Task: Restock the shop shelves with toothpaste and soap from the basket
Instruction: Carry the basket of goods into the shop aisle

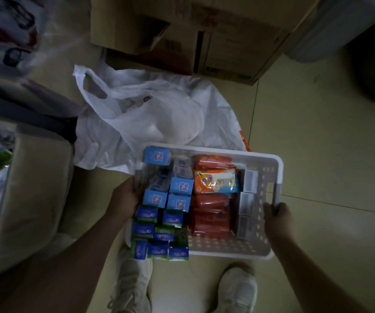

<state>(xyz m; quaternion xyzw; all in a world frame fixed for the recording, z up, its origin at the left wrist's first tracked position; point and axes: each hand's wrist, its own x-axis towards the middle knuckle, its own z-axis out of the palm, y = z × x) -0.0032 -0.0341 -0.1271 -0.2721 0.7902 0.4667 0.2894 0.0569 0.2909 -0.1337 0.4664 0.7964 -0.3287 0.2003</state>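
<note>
Both hands grip a white basket [270, 163] over the floor: left hand [125, 197] and right hand [278, 219] closed on opposite rims. Toothpaste [159, 222] and soap [211, 213] fill it; carrying to shelves seems next.

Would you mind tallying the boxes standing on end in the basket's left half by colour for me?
In the white basket, held by the left hand and right hand:
Light blue boxes: 4
Blue-and-green boxes: 7
Total: 11

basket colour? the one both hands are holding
White, with perforated walls and base; the basket shows best in the head view, the only one.
</note>
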